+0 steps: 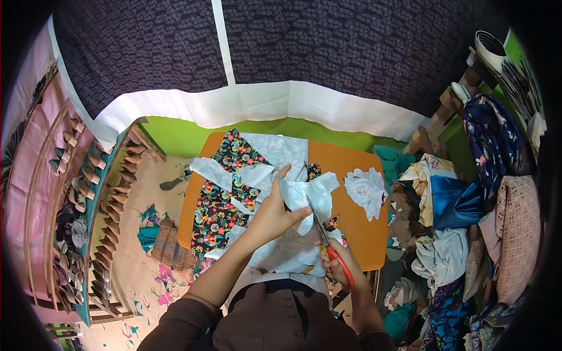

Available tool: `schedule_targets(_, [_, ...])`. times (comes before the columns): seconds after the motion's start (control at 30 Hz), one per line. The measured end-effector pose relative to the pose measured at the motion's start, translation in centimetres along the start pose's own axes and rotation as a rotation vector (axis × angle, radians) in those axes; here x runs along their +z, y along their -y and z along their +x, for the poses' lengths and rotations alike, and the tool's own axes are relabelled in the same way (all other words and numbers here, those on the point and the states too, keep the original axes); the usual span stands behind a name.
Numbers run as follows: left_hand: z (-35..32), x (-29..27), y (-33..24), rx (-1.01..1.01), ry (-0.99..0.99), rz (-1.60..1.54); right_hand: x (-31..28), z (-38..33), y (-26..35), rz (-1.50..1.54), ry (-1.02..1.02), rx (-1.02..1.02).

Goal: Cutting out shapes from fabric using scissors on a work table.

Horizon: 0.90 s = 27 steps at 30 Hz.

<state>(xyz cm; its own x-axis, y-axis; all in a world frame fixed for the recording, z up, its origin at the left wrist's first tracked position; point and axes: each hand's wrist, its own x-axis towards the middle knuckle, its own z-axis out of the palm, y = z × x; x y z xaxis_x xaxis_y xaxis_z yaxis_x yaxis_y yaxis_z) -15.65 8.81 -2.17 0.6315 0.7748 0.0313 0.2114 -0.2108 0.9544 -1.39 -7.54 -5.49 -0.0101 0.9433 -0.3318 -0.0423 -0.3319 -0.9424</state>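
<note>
My left hand (274,212) holds up a piece of pale blue-white cloth (303,196) over the orange table (345,164). In my right hand (335,264) are scissors (328,243) with red-orange handles, their blades pointing up into the cloth's lower edge. Under my hands lies a black floral fabric (225,196) with pale cloth pieces spread on it. More pale cloth (293,251) hangs toward my lap.
A small heap of pale cut pieces (366,190) lies on the table's right part. Piles of folded and crumpled fabrics (462,222) crowd the right side. A rack of thread cones (96,193) stands on the left. Cloth scraps (161,286) litter the floor. A dark patterned curtain (293,47) hangs behind.
</note>
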Motion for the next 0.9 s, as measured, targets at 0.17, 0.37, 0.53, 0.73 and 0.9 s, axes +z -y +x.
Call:
schedule_targets(0.17, [0.1,-0.4,-1.1,-0.121,0.141,-0.043,0.3,0.6,-0.6,0.04,0.008,-0.058])
schedule_targets(0.37, [0.4,-0.9,-0.4,-0.158,0.141,-0.019,-0.2,0.9,-1.3,-0.105,0.002,-0.177])
schedule_targets(0.53, [0.6,-0.9,1.4,-0.05,0.097,0.01,0.4,0.9,-0.2,0.012,0.032,-0.048])
schedule_targets(0.73, [0.8,-1.0,1.3,-0.139,0.069,-0.13,-0.2,1.4,-1.9,0.005,0.0,-0.074])
schedule_targets(0.9, [0.6,-0.7,2.0,0.015,-0.056,-0.165,0.4,1.3,-1.1,-0.057,0.015,-0.09])
